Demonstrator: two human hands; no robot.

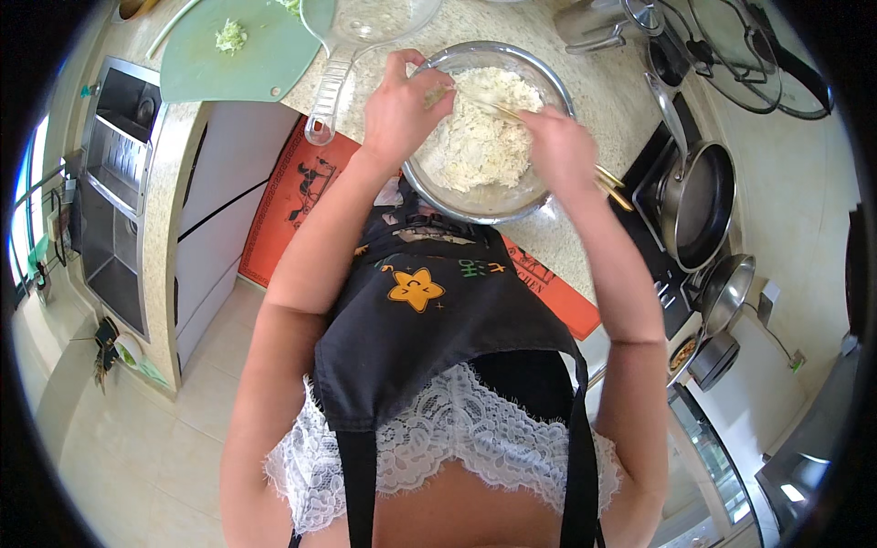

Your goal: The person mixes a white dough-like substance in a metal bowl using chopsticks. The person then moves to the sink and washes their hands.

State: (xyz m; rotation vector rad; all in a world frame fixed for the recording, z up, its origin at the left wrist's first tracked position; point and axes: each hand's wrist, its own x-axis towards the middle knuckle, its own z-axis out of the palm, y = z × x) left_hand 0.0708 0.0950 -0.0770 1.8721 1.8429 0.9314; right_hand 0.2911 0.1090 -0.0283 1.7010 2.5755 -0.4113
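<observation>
A stainless steel mixing bowl sits at the counter's edge in front of me. Pale, crumbly flour mixture fills much of it, flecked with small bits. My right hand grips a pair of gold-coloured chopsticks; their tips reach into the mixture and their back ends stick out past my wrist. Over the bowl's left rim, my left hand has its fingers curled around a small clump of pale green chopped vegetable.
Left of the bowl lies a clear plastic strainer-shaped scoop. Beyond it, a green cutting board carries shredded vegetable. A frying pan rests on the black cooktop at right, near a steel pot. The sink is far left.
</observation>
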